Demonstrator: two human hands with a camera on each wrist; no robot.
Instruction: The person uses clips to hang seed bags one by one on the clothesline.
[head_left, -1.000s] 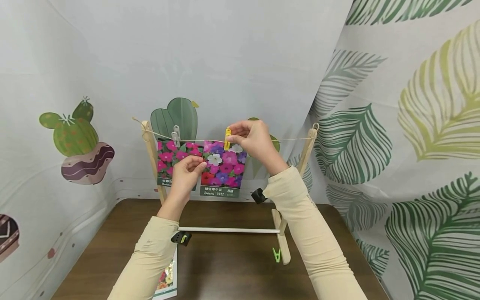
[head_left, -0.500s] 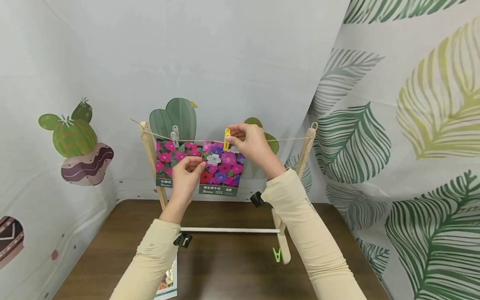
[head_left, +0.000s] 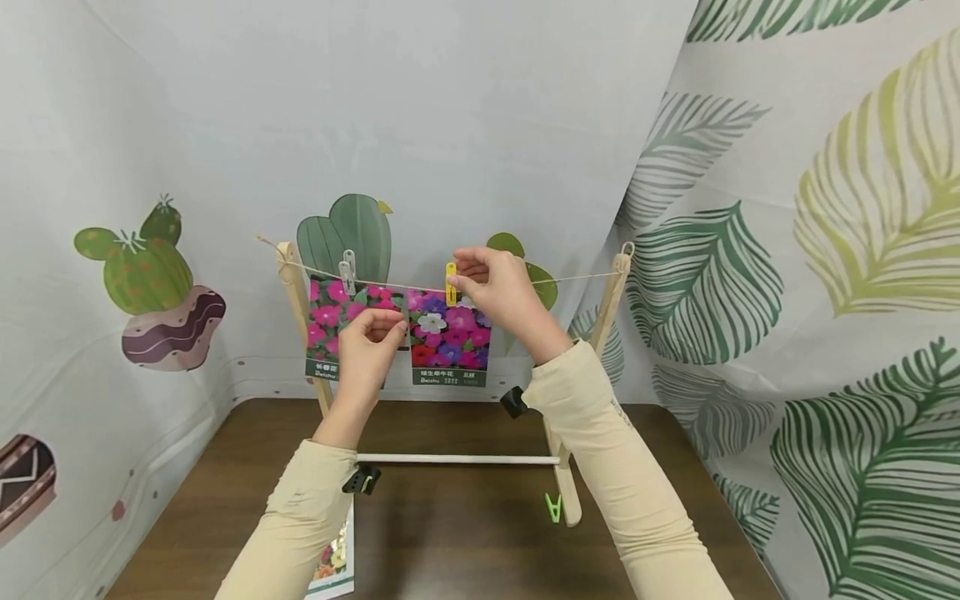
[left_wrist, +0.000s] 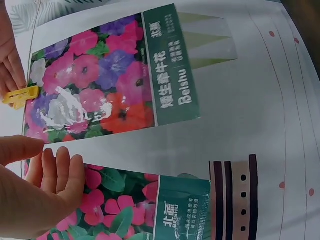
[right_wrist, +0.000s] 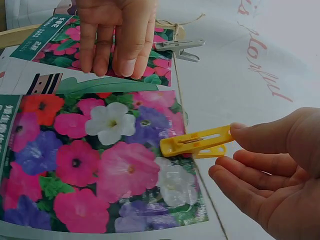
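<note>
A seed packet with mixed pink, purple and white flowers (head_left: 450, 333) hangs from the string (head_left: 581, 277), clipped by a yellow clothespin (right_wrist: 195, 141). My right hand (right_wrist: 275, 172) is at the clothespin's handle end; the thumb tip meets one lever while the fingers lie loosely spread below the other. My left hand (head_left: 367, 350) has relaxed fingers in front of a second seed packet with pink flowers (head_left: 327, 315), its thumb tip near the first packet's corner in the left wrist view. A grey clothespin (right_wrist: 180, 46) fixes that second packet to the string.
Wooden posts (head_left: 611, 304) of a rack carry the string, with a white crossbar (head_left: 457, 459) low between them. A green clothespin (head_left: 553, 508) lies by the right foot. Another packet (head_left: 341, 558) lies on the brown table (head_left: 450, 533), partly under the left forearm.
The mixed-flower packet has come away from my left fingertips and swung slightly right, opening a gap beside the other packet. The yellow clothespin has dropped slightly as my right fingers loosened.
</note>
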